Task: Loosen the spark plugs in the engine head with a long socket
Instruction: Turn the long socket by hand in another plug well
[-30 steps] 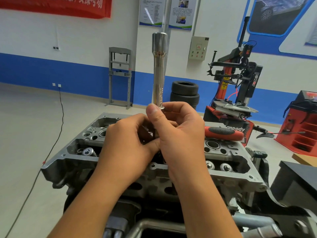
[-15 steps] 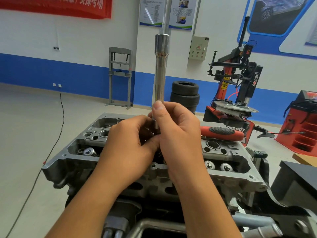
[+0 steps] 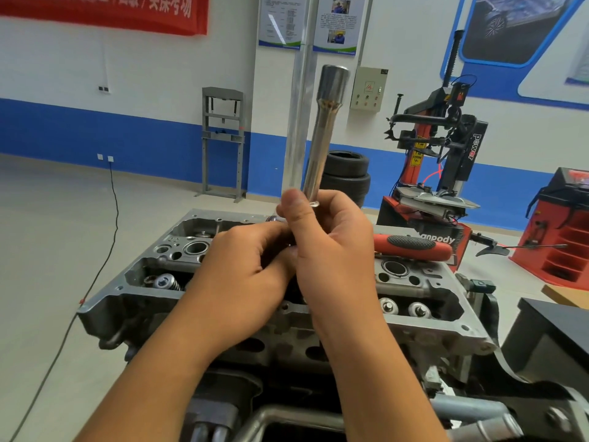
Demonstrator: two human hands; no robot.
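Chrome long socket [image 3: 322, 138] raised near-upright, right hand [image 3: 331, 250] fingers grasping its base, left hand [image 3: 245, 275] fingers curled beside, contents hidden

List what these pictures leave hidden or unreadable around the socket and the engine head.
- Head view: the lower end of the long socket is buried in the right hand.
- What the left hand pinches is covered by its own fingers.
- The middle of the engine head, with any spark plugs, sits behind both hands.
- The red-handled tool is partly hidden by the right hand.
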